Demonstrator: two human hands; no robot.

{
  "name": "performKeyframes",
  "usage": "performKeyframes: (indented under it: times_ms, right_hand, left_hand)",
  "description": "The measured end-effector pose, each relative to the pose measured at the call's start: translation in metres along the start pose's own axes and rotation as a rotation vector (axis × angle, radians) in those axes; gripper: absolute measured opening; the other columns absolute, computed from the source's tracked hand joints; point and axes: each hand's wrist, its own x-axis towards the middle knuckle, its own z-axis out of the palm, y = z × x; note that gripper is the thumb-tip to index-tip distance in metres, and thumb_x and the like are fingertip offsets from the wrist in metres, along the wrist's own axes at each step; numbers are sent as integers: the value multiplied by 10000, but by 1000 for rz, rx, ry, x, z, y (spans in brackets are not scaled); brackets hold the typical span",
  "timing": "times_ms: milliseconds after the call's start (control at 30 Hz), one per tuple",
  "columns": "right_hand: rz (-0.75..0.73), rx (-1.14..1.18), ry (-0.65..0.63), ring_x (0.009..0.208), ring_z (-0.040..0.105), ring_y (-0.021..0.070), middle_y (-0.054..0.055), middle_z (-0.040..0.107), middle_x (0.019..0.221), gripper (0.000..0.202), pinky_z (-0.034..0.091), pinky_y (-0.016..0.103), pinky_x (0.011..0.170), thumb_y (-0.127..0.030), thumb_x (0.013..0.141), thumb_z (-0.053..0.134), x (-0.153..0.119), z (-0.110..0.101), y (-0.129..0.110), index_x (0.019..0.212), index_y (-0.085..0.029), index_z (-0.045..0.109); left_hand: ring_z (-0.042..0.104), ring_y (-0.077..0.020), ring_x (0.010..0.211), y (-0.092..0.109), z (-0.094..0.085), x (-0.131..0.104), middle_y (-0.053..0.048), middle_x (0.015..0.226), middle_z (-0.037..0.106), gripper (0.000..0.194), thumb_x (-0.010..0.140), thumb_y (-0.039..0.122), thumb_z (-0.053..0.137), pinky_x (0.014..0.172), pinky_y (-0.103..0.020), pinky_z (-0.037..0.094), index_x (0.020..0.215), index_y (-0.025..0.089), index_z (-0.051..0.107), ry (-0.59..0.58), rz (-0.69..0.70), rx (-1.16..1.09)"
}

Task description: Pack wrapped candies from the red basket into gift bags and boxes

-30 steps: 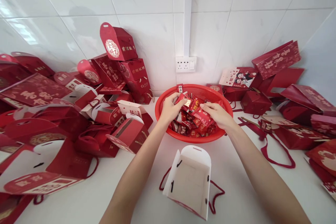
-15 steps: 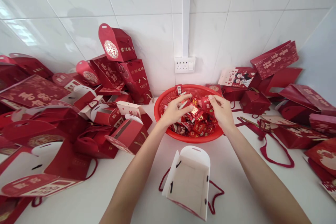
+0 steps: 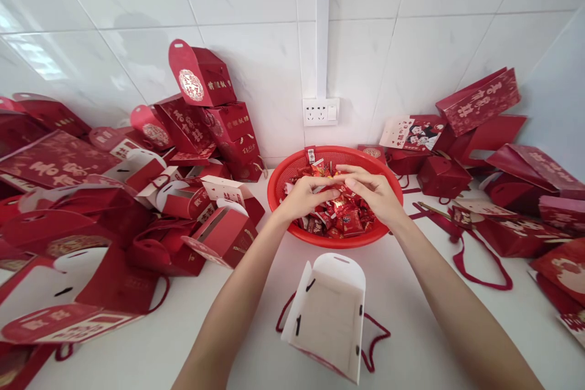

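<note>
My left hand reaches over a red plastic basket, its fingers stretched to the right with the thumb apart. From the other side comes my right hand, fingers extended leftward until the fingertips of both hands meet or overlap. Beneath them lie candies in red wrappers, filling the basket; the hands hide some. I see no candy held in either hand. Nearer to me, between my forearms, an open gift box with a white inside and dark red cord handles rests on the table.
Many red gift boxes crowd the left side, some stacked against the wall. More red boxes stand at the right, with a loose dark red ribbon before them. A power socket is on the tiled wall behind the basket.
My right hand has let go of a red candy packet and moved left toward my left hand. The two hands now come together over the candies. The open box has stayed put.
</note>
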Motion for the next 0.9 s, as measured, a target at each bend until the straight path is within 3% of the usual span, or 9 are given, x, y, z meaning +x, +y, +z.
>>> performKeyframes:
  times_ms: [133,267,333,400,467,533,633,733,900]
  right_hand:
    - [138,118,102,1234,637,259,44,709,1314,432,529,407,1016,-595,843,701,3,-1,7,1153,-296,738]
    - [350,212,173,849,735,217,71,766,1074,356,601,366,782,-560,894,573,7,-4,14,981,-238,697]
    - [355,88,68,847,733,209,80,759,1046,287,594,355,794,-436,928,488,7,-5,15,939,-217,674]
    - [323,-183,-199,980,721,217,84,750,1106,236,566,353,887,-280,895,468,6,-3,15,961,-210,684]
    - [317,-431,-484,1037,703,236,78,758,1119,259,535,342,924,-174,792,544,5,1,15,977,-216,720]
    - [351,-551,-622,969,708,255,68,770,1073,348,531,327,858,-117,678,632,4,4,17,984,-234,749]
    - [393,-651,-646,819,686,251,63,758,965,429,496,300,699,-105,592,704,2,5,19,995,-243,753]
    - [406,-713,-653,637,596,195,25,678,736,235,408,273,574,-115,564,736,1,4,18,769,-229,718]
    - [350,-637,-615,553,507,145,-15,582,579,169,383,276,568,-192,668,714,2,6,11,568,-209,578]
  left_hand:
    - [695,-233,842,-3,1,2,-54,863,776,278,825,420,743,807,-336,548,860,155,819,122,1,-42]
    - [693,-231,847,-9,0,7,-49,920,774,324,768,427,768,745,-335,578,942,157,815,414,-51,-147]
    - [690,-222,820,-11,-2,8,-38,912,770,365,742,434,776,694,-324,589,973,154,810,547,-72,-196]
    - [695,-226,843,-13,-3,9,-34,944,774,387,730,437,780,674,-319,597,999,160,807,616,-66,-228]
    - [703,-241,899,-13,-3,9,-36,969,780,362,736,426,777,692,-324,605,985,165,810,625,-49,-216]
    - [705,-257,954,-13,-2,8,-36,954,783,305,755,405,768,757,-343,612,937,165,812,601,-34,-176]
    - [704,-263,1004,-11,-1,7,-29,891,779,244,784,381,748,875,-370,599,882,166,809,559,-6,-137]
    - [705,-263,996,-9,0,6,-25,850,771,239,789,387,744,890,-378,593,859,166,803,565,4,-137]
    - [706,-239,905,-8,-1,6,-30,899,779,285,780,408,755,785,-338,600,906,158,807,560,-27,-165]
